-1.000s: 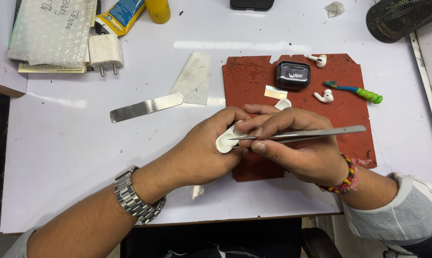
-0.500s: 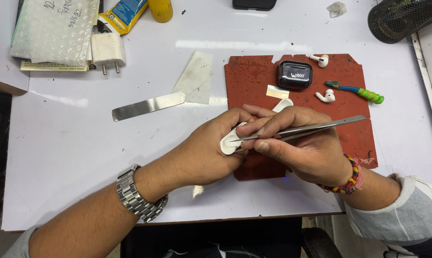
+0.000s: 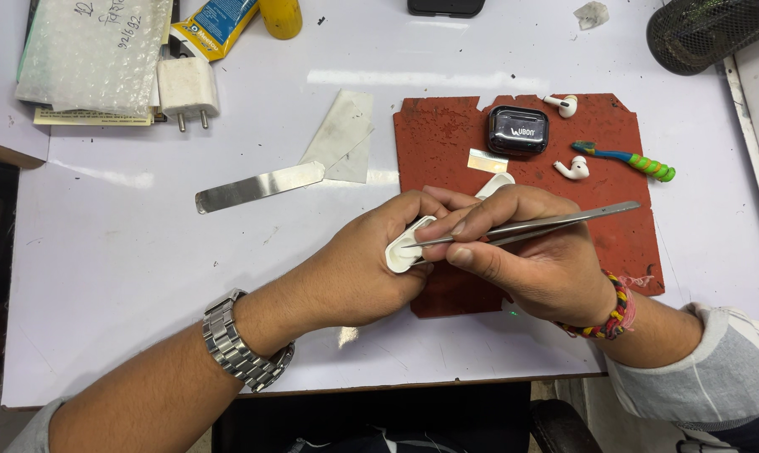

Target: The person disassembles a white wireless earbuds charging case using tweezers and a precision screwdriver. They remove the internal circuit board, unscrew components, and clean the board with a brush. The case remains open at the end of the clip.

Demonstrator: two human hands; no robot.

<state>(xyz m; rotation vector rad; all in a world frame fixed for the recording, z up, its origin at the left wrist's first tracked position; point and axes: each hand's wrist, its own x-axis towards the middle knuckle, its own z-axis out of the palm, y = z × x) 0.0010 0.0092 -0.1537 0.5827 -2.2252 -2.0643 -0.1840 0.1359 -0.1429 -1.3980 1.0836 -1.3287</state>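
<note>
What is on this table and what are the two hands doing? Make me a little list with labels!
left hand: left hand grips a white earbud case
right hand: right hand pinches metal tweezers, tips at the case
mat: red mat under the hands
on mat: small black case, two white earbuds, green-handled brush
on table: metal strip, white plug adapter, bubble-wrap bag
wrists: steel watch left, beaded bracelet right
</note>
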